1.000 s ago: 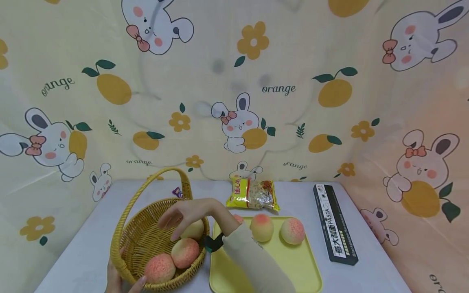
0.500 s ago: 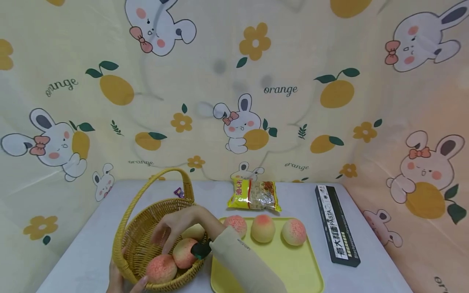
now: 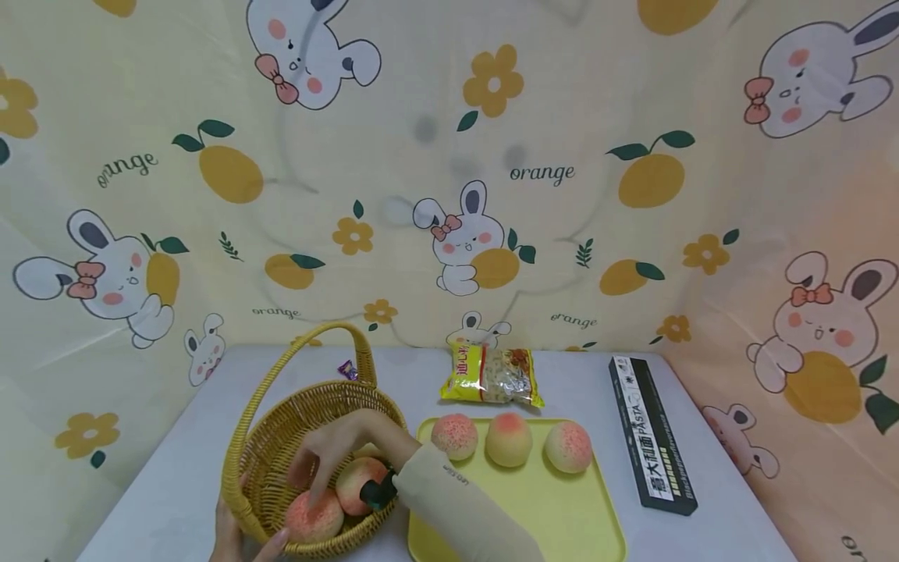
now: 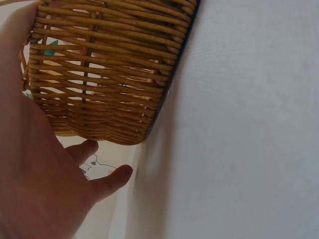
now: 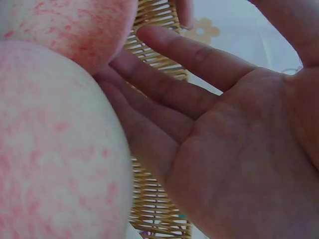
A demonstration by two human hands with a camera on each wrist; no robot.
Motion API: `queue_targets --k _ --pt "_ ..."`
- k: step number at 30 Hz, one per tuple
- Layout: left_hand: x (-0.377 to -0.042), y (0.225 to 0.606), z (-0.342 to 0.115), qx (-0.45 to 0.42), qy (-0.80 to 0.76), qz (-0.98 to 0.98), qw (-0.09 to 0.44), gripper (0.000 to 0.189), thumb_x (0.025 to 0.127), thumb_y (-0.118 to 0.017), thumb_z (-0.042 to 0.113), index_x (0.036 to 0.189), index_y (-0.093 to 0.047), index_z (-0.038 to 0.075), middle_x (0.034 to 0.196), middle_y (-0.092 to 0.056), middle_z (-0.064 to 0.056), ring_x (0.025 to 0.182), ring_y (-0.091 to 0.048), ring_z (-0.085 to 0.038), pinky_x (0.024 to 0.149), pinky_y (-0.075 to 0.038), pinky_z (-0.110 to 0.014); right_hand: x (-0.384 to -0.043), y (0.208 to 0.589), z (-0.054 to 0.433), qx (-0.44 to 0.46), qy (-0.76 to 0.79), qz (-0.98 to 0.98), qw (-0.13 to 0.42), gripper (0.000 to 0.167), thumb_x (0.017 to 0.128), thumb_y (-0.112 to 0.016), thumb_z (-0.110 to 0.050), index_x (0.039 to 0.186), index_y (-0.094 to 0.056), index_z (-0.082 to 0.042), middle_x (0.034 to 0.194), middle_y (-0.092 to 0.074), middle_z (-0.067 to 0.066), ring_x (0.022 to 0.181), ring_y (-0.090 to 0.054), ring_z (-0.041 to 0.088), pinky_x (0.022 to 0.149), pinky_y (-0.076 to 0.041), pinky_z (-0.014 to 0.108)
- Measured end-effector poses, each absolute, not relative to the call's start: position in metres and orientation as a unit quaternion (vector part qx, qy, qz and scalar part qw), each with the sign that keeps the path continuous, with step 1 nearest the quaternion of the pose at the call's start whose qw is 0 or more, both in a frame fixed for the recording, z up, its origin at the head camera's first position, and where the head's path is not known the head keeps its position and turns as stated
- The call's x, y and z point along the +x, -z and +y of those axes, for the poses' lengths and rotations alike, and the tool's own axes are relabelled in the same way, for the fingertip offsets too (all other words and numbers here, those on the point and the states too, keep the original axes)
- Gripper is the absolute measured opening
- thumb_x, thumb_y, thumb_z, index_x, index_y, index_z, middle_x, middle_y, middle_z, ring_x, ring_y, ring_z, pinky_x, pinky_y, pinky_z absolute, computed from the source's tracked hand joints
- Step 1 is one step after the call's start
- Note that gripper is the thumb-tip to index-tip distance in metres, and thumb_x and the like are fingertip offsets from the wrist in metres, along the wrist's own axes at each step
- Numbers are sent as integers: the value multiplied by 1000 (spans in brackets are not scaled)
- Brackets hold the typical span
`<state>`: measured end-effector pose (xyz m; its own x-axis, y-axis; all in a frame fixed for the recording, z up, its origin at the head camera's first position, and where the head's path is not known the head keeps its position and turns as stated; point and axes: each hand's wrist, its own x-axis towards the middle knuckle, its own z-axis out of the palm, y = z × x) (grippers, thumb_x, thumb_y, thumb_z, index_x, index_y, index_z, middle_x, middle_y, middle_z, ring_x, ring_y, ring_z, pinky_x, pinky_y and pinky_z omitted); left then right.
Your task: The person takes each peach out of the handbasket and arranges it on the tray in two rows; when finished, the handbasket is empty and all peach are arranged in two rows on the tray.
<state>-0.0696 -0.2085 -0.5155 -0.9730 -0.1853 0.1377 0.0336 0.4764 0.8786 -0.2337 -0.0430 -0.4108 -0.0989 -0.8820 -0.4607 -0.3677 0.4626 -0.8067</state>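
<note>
A yellow wicker basket (image 3: 389,402) with a tall handle stands at the left of the table, with pink-speckled peaches inside. My left hand (image 3: 232,531) holds its near left side, thumb over the rim; in the left wrist view, some fingers of that hand (image 4: 45,164) extend past the woven wall. My right hand (image 3: 333,446) reaches down into the basket, fingertips at the front peach (image 3: 314,517). Beside it lies another peach (image 3: 360,485), and a third is mostly hidden behind the hand. In the right wrist view, the right hand's fingers (image 5: 184,94) are extended, not wrapped around a peach.
Right of the basket lies a yellow tray (image 3: 534,507) bearing peaches (image 3: 509,439) along its far side. A pasta bag (image 3: 494,376) is behind it. A black pasta box (image 3: 652,433) lies at right, and a small purple wrapped candy (image 3: 347,370) behind the basket.
My right hand has moved lower and nearer into the basket, down to the front peach. The tray's left peach has come into full view. My left hand stays at the basket.
</note>
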Motion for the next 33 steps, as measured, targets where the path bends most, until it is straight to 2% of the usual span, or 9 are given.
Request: queue_targets --k 6,11,17,22,24,27,29,31,33 --pt "-71 516 -209 43 504 -856 105 105 87 -77 19 158 -1 1 154 0 -34 134 -13 -56 90 -27 -77 -231 413 -48 -450 234 707 494 50 92 -71 -6 139 -56 -2 128 -64 -3 108 -59 0 89 -45 14" --pt "-72 517 -210 38 509 -853 109 104 86 -77 17 157 -4 -1 154 0 -34 135 -11 -55 91 -27 -76 -228 416 -52 -433 232 704 512 49 92 -70 -6 139 -57 -3 129 -62 -5 110 -57 -1 90 -44 15" --pt "-71 519 -211 41 511 -852 110 104 85 -78 16 157 -5 -3 153 -3 -34 133 -15 -54 91 -27 -75 -228 418 -58 -428 207 704 527 48 93 -69 -7 140 -56 -4 130 -63 -5 111 -57 0 91 -43 15" --pt "-69 522 -209 35 519 -845 122 104 85 -78 14 158 -6 0 155 -4 -33 132 -18 -54 92 -27 -73 -229 420 -60 -423 198 697 543 47 93 -68 -6 139 -57 -3 125 -65 -7 109 -58 0 92 -43 16" --pt "-68 522 -208 33 519 -845 128 103 85 -78 13 159 -8 2 155 -5 -32 132 -19 -53 96 -28 -68 -229 421 -61 -419 203 690 554 46 93 -67 -3 138 -57 -2 123 -66 -6 108 -59 1 91 -44 16" --pt "-68 523 -208 29 509 -850 137 100 86 -77 13 159 -9 4 155 -7 -30 130 -23 -50 100 -34 -38 -230 423 -61 -416 207 680 567 47 93 -66 0 139 -56 0 124 -66 -3 108 -60 2 90 -45 16" --pt "-69 523 -208 21 498 -855 146 98 86 -77 11 158 -11 4 152 -11 -29 126 -29 -43 90 -33 -18 -230 424 -61 -413 207 678 571 47 93 -66 1 138 -56 0 124 -66 -2 108 -61 3 90 -46 16" --pt "-70 523 -209 14 482 -862 156 97 85 -78 11 157 -13 3 149 -15 -28 122 -31 -40 80 -31 -11 -229 426 -62 -407 208 677 577 45 93 -66 2 137 -58 0 121 -68 -2 106 -62 4 89 -46 17" --pt "-71 522 -210 9 476 -866 157 98 84 -78 11 157 -13 2 148 -15 -29 122 -30 -40 85 -37 -20 -229 427 -62 -400 211 673 585 41 93 -65 4 133 -60 1 115 -69 -1 102 -63 6 87 -48 18"
